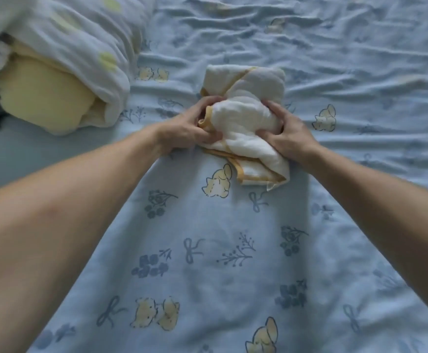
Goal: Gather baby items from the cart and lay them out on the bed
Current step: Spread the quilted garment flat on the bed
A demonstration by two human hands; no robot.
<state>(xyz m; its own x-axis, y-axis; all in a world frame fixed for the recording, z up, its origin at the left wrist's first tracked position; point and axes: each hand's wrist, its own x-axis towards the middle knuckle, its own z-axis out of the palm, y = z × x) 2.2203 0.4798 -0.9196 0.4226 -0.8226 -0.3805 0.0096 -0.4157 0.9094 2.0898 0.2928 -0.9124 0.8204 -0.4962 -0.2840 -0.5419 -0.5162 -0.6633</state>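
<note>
A bunched white muslin cloth with yellow trim (243, 123) lies on the blue patterned bed sheet (207, 250) near the middle of the view. My left hand (184, 128) grips its left side with curled fingers. Gripping the right side is my right hand (289, 133), fingers dug into the fabric. The cloth's far part is folded flat; a trimmed corner sticks out towards me.
A rolled white blanket with yellow dots (80, 47) and a pale yellow pillow (42, 98) lie at the upper left. The sheet is wrinkled at the far right. Striped and grey fabric shows at the far left edge.
</note>
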